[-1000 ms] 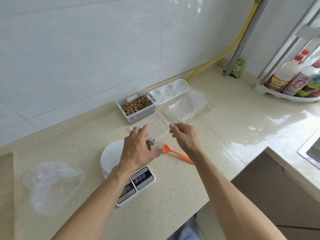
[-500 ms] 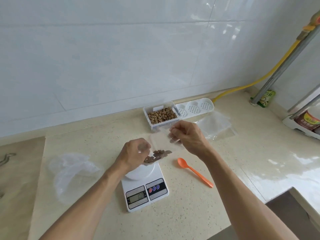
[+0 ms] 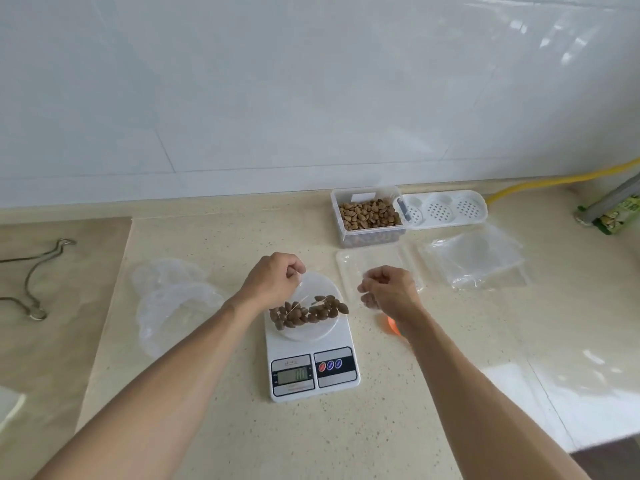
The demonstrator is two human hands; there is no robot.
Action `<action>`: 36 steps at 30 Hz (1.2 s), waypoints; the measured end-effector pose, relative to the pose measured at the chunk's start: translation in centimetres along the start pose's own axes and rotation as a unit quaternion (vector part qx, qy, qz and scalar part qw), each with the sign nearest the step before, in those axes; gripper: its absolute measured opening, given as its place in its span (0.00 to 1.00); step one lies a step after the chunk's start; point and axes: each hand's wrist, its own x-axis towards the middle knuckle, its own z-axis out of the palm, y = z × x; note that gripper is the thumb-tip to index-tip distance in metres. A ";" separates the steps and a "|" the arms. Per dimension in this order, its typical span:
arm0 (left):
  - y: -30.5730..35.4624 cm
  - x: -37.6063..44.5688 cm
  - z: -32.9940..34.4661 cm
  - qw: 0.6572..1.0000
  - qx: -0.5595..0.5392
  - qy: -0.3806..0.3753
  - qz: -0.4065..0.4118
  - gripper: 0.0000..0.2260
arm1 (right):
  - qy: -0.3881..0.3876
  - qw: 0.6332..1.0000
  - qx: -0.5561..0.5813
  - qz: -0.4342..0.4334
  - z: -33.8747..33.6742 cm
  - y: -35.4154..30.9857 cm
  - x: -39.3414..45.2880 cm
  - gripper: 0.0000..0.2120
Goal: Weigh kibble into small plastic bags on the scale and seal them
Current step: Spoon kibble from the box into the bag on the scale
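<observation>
Head view, left hand (image 3: 273, 281) pinching kibble bag (image 3: 309, 310) over scale (image 3: 311, 362)

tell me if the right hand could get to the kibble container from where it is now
Probably yes. The right hand pinches one end of the small bag of kibble, so it must let go first. The open kibble container stands just beyond it, with only a flat clear lid between.

1. A bent metal wire hanger (image 3: 33, 278) is lying flat on the far-left slab of the counter.
2. A yellow hose (image 3: 554, 180) is running along the foot of the white tiled wall (image 3: 277, 81).
3. A grey pipe (image 3: 609, 199) is slanting down at the right edge, with a green packet (image 3: 621, 216) sitting against its base.
</observation>
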 end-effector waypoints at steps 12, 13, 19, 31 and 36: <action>-3.0 -0.7 1.3 0.965 0.213 0.102 0.118 0.13 | 0.053 0.979 -0.193 -0.029 1.9 1.9 2.2 0.23; -3.4 -1.1 1.2 0.955 0.241 0.107 0.134 0.13 | 0.057 0.968 -0.237 -0.058 2.0 1.9 2.0 0.23; -5.1 -4.3 1.3 0.918 0.358 0.090 0.144 0.25 | 0.030 0.850 -0.447 -0.276 3.4 0.9 -0.3 0.26; -6.2 -7.2 2.3 0.920 0.372 0.072 0.095 0.33 | 0.002 0.783 -0.535 -0.318 4.2 1.2 -2.0 0.35; -6.0 -7.1 3.2 0.928 0.353 0.078 0.091 0.35 | 0.004 0.780 -0.543 -0.310 3.8 1.6 -2.1 0.36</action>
